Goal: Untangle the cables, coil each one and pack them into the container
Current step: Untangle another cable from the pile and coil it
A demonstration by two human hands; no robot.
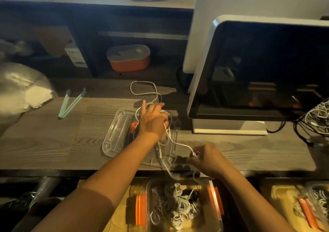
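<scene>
The left hand (153, 121) reaches forward over a clear moulded plastic tray (114, 133) on the grey wood-grain desk (44, 139). Its fingers are stretched out nearly straight and spread, with loops of a thin white cable (179, 143) draped round them. The right hand (208, 158), near the desk's front edge, pinches the same cable between thumb and curled fingertips. The cord runs slack from there up to the left hand, and a further loop lies on the desk beyond the tray. What lies beneath the left hand is mostly hidden, apart from a small orange piece. Below the desk edge, a clear rectangular plastic container with orange latches (211, 189) holds grey and white coiled cables (170, 206); its near end is cut off by the frame. A dark glossy monitor (258, 67) stands to the right, and pale green tongs (71, 101) lie to the left
</scene>
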